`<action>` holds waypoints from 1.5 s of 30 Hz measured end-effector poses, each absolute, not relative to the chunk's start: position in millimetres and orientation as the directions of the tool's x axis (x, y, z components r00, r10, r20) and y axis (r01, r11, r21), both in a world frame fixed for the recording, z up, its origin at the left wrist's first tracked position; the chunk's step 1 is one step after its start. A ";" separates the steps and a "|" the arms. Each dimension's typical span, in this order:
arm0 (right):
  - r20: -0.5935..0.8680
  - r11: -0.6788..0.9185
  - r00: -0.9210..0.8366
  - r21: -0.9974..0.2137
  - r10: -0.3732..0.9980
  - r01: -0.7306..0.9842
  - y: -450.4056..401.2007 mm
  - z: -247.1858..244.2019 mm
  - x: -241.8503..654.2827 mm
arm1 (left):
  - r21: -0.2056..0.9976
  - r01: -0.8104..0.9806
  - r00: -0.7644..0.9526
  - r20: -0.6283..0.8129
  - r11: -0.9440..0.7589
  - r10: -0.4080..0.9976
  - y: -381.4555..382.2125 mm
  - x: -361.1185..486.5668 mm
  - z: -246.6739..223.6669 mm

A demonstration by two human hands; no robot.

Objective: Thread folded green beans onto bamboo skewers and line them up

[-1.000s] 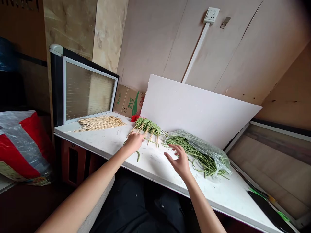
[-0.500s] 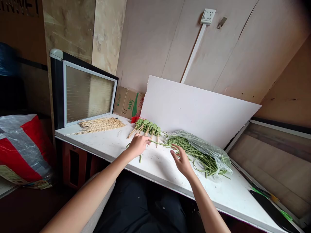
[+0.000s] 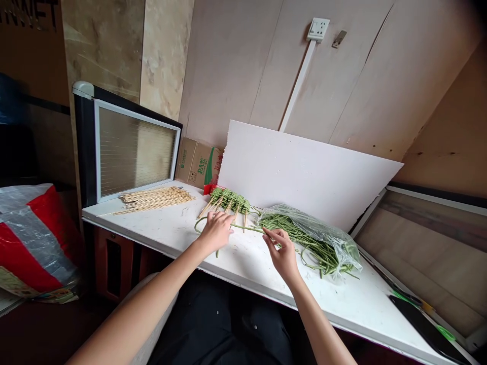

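Note:
A long green bean (image 3: 249, 228) stretches between my two hands, just above the white table. My left hand (image 3: 216, 232) is closed around its middle, and the other part of the bean loops out past the left side of this hand. At the right, my right hand (image 3: 281, 248) pinches the bean near its end between thumb and fingers. Behind my left hand lies a stack of skewered green bean pieces (image 3: 230, 197), with wooden sticks pointing toward me. Close to my right hand, more long beans (image 3: 315, 248) spill from a clear plastic bag (image 3: 300, 215).
Bare wooden skewers (image 3: 155, 198) lie at the table's (image 3: 243, 271) left end, by a framed glass panel (image 3: 137, 152). A cardboard box (image 3: 198, 162) and a white board (image 3: 304, 170) stand at the back. A black phone-like object (image 3: 422, 322) and scissors (image 3: 407, 296) are at the right.
My right hand's fingers, spread before, have closed on the bean's end. The bean now runs straighter between both hands. My view has shifted slightly.

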State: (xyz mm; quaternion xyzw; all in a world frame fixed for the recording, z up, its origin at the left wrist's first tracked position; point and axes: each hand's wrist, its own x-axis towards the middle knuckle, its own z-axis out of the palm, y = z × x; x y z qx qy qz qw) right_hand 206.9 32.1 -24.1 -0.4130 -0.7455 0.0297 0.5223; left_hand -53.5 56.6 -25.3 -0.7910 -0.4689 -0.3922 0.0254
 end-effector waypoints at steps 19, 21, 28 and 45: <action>0.848 0.770 -0.205 -0.309 0.488 0.558 4.3 -15.4 184.3 | 0.623 0.287 0.312 0.658 -0.728 0.686 25.7 -15.7 -10.7; 0.850 0.767 -0.199 -0.309 0.488 0.562 4.9 -15.5 185.3 | 0.644 0.253 0.346 0.636 -0.722 0.690 25.3 -14.0 -13.3; 0.839 0.790 -0.203 -0.353 0.505 0.502 5.6 -16.9 186.3 | 0.621 0.230 0.398 0.643 -0.750 0.654 23.0 -9.3 -17.9; 0.561 0.552 -0.023 -0.820 0.827 -0.149 22.0 -35.3 184.0 | 0.791 0.003 0.359 0.570 -0.612 0.739 25.4 -6.3 -21.6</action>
